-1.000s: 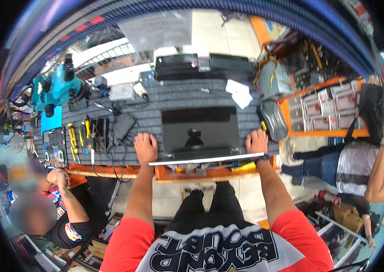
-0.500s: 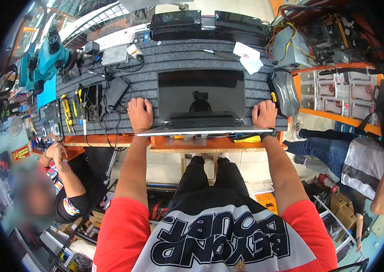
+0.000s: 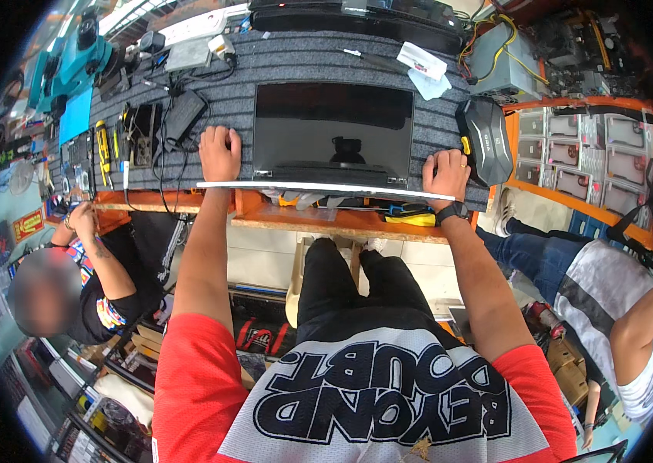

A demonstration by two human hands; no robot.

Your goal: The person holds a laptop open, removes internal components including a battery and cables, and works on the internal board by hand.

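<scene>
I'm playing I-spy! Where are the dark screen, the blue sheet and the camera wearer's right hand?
Dark screen point(image 3: 333, 127): head view, middle of panel.
Blue sheet point(image 3: 76, 118): head view, bare middle.
Right hand point(image 3: 447, 174): head view, its back.

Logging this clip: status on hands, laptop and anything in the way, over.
Left hand at left of laptop, right hand at its right. Dark-screened, nothing lying across it. Dark angular object right of right hand.

The laptop screen is smooth and glossy. The bench mat is matt, ribbed cloth. The drawer edge is probably wood.
</scene>
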